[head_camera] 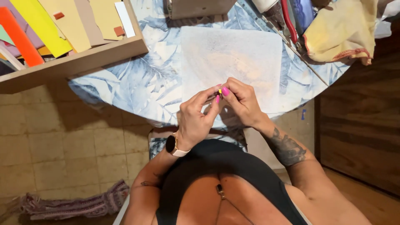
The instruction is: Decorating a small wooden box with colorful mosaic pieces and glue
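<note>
Fingertips of left hand (196, 121) and right hand (241, 102) pinch a tiny yellow piece (219, 91) together above the pale square mat (231, 58); nothing finished lies there.

Bare desk (137, 83) lies open to the left of the pale mat (233, 58); the wooden tray of coloured sheets (75, 58) blocks the far left, a box (200, 7) the far edge, pliers (289, 25) and a yellow cloth (341, 29) the right

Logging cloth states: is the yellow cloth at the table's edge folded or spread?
Crumpled: the yellow cloth lies bunched in loose folds, not flat.
</note>
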